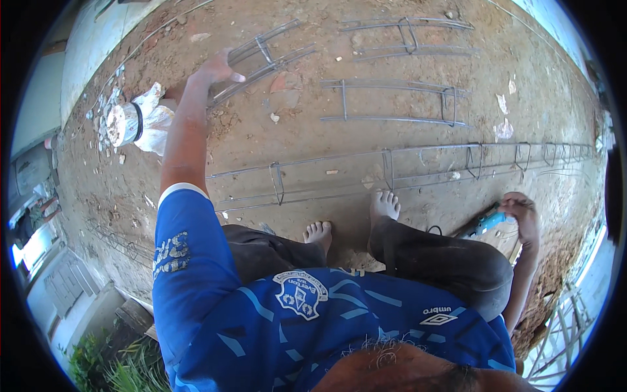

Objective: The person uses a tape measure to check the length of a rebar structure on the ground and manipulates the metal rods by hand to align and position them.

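Note:
Reaching far out to the upper left, my left hand (219,67) grips the near-left end of a short steel rebar cage (261,53), its thumb sticking out toward the lower bars. That cage lies at a slant, and some fingers are hidden. Off to the right, low beside my knee, my right hand (520,210) is curled around the end of a teal-and-black power tool (486,224). The tool's dark front points toward my foot; its exact kind is unclear. A long rebar cage (385,168) with several square stirrups lies across the ground just beyond my bare feet.
Two more short rebar cages lie beyond the long one: one nearer (395,102), one farther (410,36). A white bag-like bundle with a black band (140,123) stands left, beside my forearm. Paper scraps (503,129) and small stones dot the dirt ground (313,150). Plants (124,366) grow lower left.

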`<state>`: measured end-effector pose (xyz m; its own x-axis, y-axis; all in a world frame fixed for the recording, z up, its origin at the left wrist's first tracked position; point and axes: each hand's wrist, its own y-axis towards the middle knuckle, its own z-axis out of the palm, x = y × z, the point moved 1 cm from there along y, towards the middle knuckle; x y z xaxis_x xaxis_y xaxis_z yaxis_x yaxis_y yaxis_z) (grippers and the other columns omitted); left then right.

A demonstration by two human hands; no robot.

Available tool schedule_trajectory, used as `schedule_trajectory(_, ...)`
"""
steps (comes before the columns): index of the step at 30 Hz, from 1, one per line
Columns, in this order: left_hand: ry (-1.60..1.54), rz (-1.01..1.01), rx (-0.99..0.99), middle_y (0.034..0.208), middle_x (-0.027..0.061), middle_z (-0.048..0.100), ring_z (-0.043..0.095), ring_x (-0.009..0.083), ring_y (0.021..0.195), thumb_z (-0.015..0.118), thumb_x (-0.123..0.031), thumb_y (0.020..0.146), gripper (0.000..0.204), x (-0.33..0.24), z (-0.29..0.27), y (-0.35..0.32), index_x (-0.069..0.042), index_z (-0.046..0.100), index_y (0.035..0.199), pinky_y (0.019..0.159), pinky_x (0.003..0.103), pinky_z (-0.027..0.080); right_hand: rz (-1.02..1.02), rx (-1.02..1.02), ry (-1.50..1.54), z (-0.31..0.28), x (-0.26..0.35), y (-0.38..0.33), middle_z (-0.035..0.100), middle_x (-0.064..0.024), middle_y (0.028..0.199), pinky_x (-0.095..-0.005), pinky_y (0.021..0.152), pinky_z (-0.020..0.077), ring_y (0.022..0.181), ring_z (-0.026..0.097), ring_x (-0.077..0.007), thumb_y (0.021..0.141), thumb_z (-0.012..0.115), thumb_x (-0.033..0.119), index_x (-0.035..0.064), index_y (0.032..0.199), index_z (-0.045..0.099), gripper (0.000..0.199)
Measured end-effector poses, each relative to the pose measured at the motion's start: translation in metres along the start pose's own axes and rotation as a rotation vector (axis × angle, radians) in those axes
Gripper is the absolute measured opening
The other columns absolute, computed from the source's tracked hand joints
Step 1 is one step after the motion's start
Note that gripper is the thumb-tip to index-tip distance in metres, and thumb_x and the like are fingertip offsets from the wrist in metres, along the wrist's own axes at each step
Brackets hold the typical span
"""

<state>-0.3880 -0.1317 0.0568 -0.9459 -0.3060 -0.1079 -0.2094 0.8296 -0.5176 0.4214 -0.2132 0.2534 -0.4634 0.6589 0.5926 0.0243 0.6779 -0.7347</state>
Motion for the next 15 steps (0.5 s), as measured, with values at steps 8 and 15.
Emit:
schedule_trajectory(8,0.089,0.142,-0.085,0.126,0.0231,0.061,0.058,0.039,0.118,0.055,-0.034,0.093,0.048,0.049,0.04,0.086,-0.008,0.056,0.133,0.1,0.046,0.045,0.177,0.414,-0.219,0.075,-0.044,-0.083,0.07,-0.0089,0.089,-0.0288,0.076,0.0519,0.084,0.068,-0.0185,0.081,0.059,0.008,-0.0012,0.099,0.07,0.022)
schedule_trajectory(15,0.261,0.192,-0.197,0.11,0.0243,0.066,0.06,0.0435,0.11,0.057,-0.028,0.093,0.033,0.099,0.038,0.098,-0.007,0.064,0.118,0.09,0.05,0.048,0.094,0.026,-0.278,0.04,-0.087,-0.098,0.071,-0.0097,0.091,-0.0291,0.078,0.0524,0.087,0.068,-0.0182,0.081,0.061,0.009,-0.0026,0.099,0.07,0.024)
